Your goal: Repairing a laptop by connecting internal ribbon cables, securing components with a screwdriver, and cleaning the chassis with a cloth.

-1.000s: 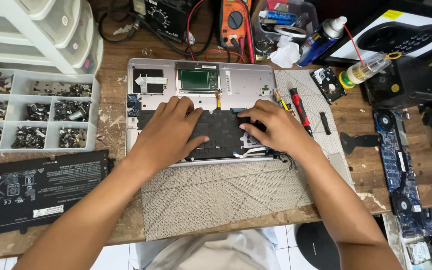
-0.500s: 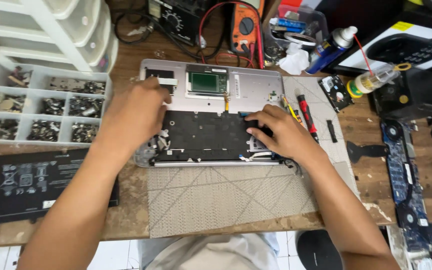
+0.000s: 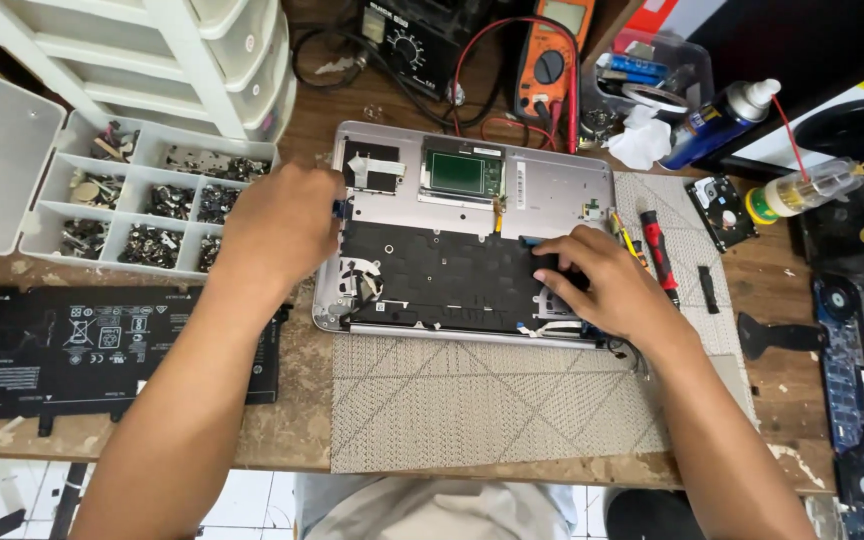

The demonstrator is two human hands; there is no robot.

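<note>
An opened silver laptop shell [image 3: 562, 190] lies flat on the ribbed grey mat, its insides facing up at me. A black sheet covers the back of the keyboard across the middle, and the green-backed touchpad sits near the far edge. My left hand [image 3: 277, 225] grips the shell's left edge, knuckles up. My right hand [image 3: 607, 285] presses flat on the black sheet near the right end, fingertips pointing left.

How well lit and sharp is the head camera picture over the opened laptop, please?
Head view: light is even and soft, with no harsh glare; the laptop shell and screw organiser are sharp; the left hand is slightly soft; edges bow a little near the frame's borders.
</note>
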